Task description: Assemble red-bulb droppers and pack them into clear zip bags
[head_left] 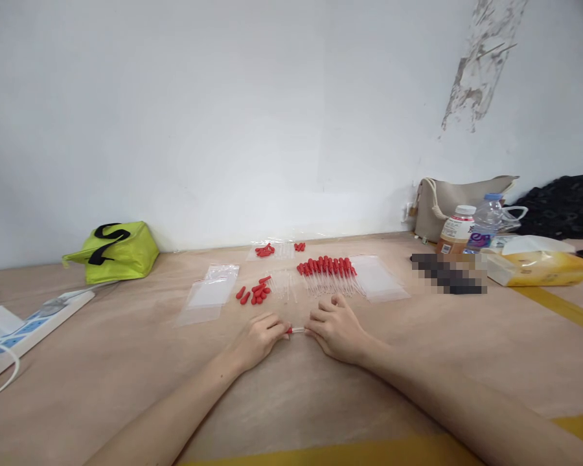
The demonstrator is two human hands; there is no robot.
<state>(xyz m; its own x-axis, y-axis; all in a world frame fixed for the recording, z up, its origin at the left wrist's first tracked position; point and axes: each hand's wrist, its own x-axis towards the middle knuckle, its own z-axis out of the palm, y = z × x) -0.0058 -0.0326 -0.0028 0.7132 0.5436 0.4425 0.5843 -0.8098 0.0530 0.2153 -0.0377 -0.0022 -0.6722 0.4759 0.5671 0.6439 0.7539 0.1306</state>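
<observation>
Head view: your left hand pinches red bulb, your right hand pinches clear tube, nearer you than row of red-topped droppers. Tube spans gap between hands, long axis left to right, bulb at left end; both hands equally close. Loose bulbs left of row.

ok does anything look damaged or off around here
The wall does: at upper right, a long patch looks peeled and stained, unlike the smooth white around it. On the table, nothing appears spilled or broken.
</observation>
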